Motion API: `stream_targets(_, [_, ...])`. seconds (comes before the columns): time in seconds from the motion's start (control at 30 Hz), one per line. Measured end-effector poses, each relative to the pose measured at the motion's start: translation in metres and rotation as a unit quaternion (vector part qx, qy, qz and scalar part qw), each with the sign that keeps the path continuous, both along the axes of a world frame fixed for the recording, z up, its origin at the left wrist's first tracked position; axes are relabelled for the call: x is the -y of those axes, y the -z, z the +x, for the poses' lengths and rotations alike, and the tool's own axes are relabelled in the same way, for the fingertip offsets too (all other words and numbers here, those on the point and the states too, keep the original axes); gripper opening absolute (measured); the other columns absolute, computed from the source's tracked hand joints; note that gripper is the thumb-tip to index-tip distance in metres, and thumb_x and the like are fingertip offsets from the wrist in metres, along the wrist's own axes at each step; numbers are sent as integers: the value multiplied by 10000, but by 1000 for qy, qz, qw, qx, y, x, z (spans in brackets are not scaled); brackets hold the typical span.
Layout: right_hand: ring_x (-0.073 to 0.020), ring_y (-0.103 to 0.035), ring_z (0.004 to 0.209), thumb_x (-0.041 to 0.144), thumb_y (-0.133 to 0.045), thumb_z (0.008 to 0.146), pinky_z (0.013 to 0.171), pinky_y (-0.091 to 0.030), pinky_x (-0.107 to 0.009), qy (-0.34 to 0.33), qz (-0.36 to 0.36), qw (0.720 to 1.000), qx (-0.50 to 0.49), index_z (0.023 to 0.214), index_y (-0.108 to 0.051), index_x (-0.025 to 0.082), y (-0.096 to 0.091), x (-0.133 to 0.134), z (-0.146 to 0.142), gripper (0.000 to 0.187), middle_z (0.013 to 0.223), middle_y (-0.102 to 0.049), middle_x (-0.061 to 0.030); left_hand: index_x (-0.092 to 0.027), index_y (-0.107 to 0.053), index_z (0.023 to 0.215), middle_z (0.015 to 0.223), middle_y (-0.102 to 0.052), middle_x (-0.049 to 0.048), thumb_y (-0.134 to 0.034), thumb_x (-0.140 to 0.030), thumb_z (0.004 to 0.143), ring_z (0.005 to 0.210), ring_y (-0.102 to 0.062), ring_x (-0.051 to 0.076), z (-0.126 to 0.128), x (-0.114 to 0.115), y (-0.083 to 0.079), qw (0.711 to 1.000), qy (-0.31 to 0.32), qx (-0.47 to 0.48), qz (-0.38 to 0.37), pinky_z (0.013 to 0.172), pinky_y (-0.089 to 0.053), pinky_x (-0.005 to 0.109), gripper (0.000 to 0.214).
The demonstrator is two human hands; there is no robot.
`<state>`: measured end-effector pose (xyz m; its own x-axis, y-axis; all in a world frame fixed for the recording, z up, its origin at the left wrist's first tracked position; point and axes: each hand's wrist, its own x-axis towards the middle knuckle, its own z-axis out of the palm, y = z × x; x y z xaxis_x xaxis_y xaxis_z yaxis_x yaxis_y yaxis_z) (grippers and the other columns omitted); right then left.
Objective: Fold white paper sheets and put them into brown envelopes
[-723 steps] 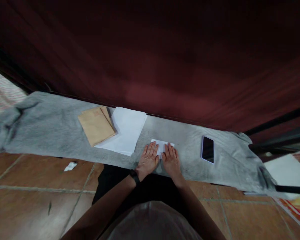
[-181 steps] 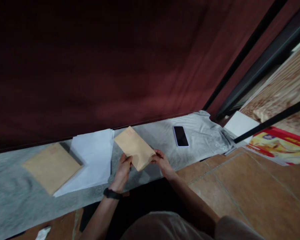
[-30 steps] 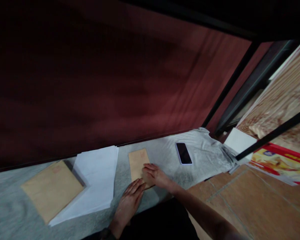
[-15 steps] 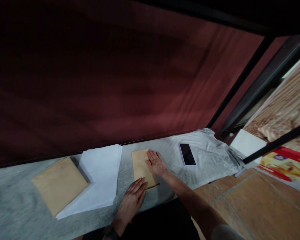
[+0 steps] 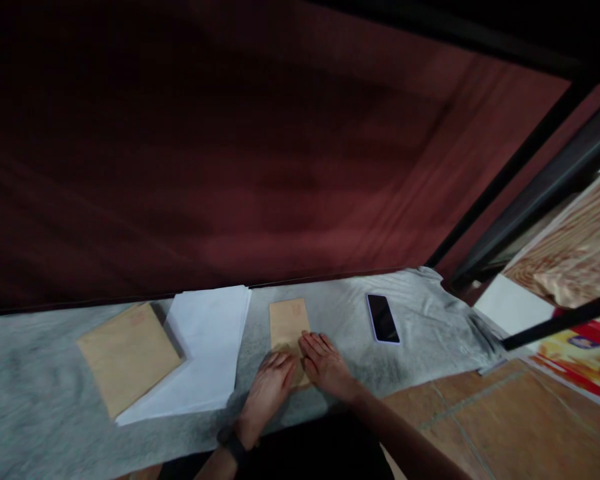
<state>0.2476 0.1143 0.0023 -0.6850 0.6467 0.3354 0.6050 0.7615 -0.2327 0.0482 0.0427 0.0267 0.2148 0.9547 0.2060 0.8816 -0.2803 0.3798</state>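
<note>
A brown paper envelope point(image 5: 287, 323) lies upright on the grey cloth, with a faint reddish mark near its far right corner. My left hand point(image 5: 270, 388) rests over its near left edge, fingers together and stretched out. From the other side, my right hand point(image 5: 325, 363) lies flat across the near right part, its fingertips pointing up and left. Both hands cover the envelope's near end, so that end is mostly hidden. To the left, white paper sheets point(image 5: 213, 347) are stacked, and a pile of brown envelopes point(image 5: 130, 353) lies partly on them.
A phone point(image 5: 383, 319) in a pale purple case lies right of my right hand. Grey cloth point(image 5: 30, 380) covers the long surface, backed by a dark red panel point(image 5: 280, 200). At the right stand a black metal frame point(image 5: 510, 177) and a red and yellow box point(image 5: 580, 360) above the tiled floor.
My right hand has slid down the envelope toward me, uncovering its far end and reddish mark. My left hand stays at the near left edge. The view has shifted slightly.
</note>
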Motion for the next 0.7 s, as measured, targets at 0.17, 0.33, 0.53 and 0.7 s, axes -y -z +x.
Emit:
stream_targets(0.17, [-233,-539,1378,215,-447,1011,1184,-410,-484,-2,-5,1000,-16,1507,-493,181,-5,13,6,499,1512,-552,-115,-209,-568,1410,1474,-586,88,-393,-213,1000,1405,-499,236,8,-45,14,998,-3,-39,47,1162,-440,454,445])
stream_targets(0.33, [-257,-507,1403,206,-463,1004,1197,-400,-477,-17,4,1000,-1,1524,-464,154,-9,24,11,523,1508,-556,-123,-167,-503,1472,1573,-481,120,-391,-227,994,1488,-396,264,15,-85,23,994,9,-87,60,1213,-352,484,494])
stream_targets(0.53, [-246,-499,1407,241,-435,1024,1193,-401,-469,-13,-12,1000,2,1547,-426,179,-21,25,13,527,1526,-538,-113,-232,-459,1519,1615,-430,73,-384,-269,992,1534,-308,270,23,-109,28,992,-50,-93,61,1254,-225,538,534])
stream_targets(0.7, [-246,-518,1382,250,-427,1029,1186,-403,-465,-10,-25,1000,-10,1514,-473,180,-24,24,12,492,1508,-554,-115,-239,-433,1540,1607,-445,60,-367,-286,1001,1538,-294,268,20,-112,28,995,-31,-92,37,1262,-172,557,545])
